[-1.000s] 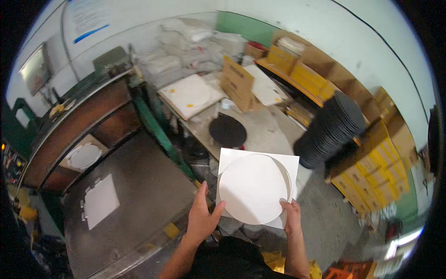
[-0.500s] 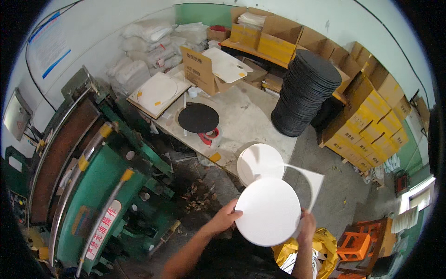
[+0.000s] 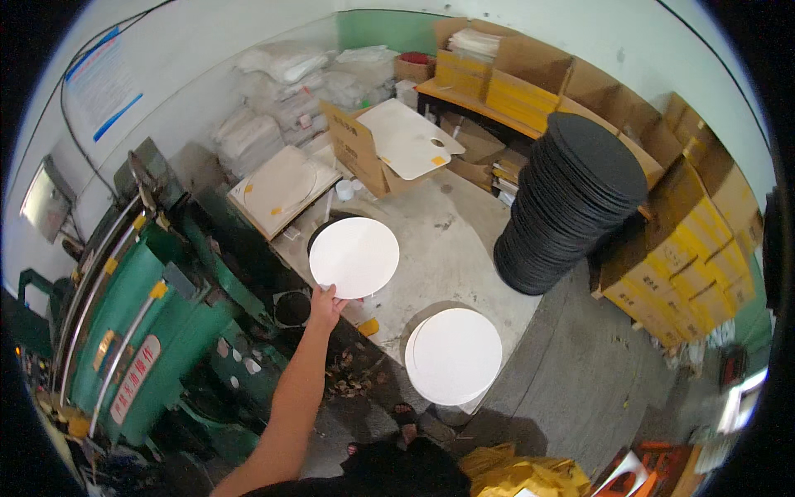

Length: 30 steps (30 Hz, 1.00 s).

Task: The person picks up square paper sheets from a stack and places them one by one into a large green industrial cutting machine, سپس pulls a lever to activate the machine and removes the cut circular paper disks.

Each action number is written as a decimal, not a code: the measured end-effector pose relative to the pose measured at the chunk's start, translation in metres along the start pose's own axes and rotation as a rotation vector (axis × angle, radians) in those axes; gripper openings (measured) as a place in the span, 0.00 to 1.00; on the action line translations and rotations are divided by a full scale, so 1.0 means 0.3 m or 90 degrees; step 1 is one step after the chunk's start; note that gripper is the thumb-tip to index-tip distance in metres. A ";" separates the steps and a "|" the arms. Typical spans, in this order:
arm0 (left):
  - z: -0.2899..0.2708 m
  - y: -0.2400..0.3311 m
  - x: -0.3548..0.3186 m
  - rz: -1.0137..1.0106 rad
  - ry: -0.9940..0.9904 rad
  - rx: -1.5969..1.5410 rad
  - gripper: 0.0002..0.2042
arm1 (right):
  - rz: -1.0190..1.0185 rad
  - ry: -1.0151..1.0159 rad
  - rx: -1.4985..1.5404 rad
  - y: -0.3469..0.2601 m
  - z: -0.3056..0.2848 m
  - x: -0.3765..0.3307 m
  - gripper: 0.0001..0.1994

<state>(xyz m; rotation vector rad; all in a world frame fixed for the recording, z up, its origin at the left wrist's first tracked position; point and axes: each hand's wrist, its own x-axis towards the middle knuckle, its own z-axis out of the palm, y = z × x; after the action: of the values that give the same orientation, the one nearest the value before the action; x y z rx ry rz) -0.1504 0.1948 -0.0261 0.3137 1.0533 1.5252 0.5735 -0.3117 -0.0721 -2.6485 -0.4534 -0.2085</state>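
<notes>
Pinching the white disc (image 3: 354, 258) by its near edge with my left hand (image 3: 326, 308), disc just beyond it, desk's (image 3: 451, 248) left side; right hand unseen, can't tell.

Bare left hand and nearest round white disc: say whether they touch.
Touching: in the head view, the left hand holds the white disc by its near edge, thumb on top.

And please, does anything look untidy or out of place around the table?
Yes, two small things. Brown scraps lie scattered on the floor between the table and the green machine, like uncollected litter. Also, the white discs at the table's near corner are stacked unevenly, their edges not lined up.
</notes>
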 end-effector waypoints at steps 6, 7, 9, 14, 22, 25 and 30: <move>0.069 -0.056 0.112 -0.077 0.180 0.040 0.25 | -0.088 -0.522 -0.162 -0.281 0.430 -0.259 0.20; 0.045 -0.039 0.109 -0.063 0.085 0.028 0.24 | -0.145 -0.611 -0.136 -0.370 0.498 -0.303 0.20; 0.026 -0.013 0.097 -0.113 0.118 0.113 0.21 | -0.260 -0.763 -0.070 -0.561 0.605 -0.387 0.19; -0.422 -0.072 -0.194 0.346 -0.090 0.879 0.09 | -0.521 -1.052 -0.015 -1.090 0.673 -0.683 0.18; -0.849 0.043 -1.653 0.117 0.483 0.385 0.18 | -0.850 -1.240 -0.217 -1.407 0.571 -1.240 0.17; -1.087 0.081 -2.406 0.247 1.172 0.749 0.10 | -0.956 -1.242 -0.309 -1.338 0.483 -1.428 0.17; -1.148 0.248 -3.463 0.246 1.822 0.495 0.09 | -1.080 -1.222 -0.444 -1.178 0.367 -1.634 0.17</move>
<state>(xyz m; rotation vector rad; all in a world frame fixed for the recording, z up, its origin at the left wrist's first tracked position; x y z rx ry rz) -0.1653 -0.8765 0.2100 0.9731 -1.8076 -0.3296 0.0004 -0.1002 -0.1354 -0.9854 -3.1787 1.9622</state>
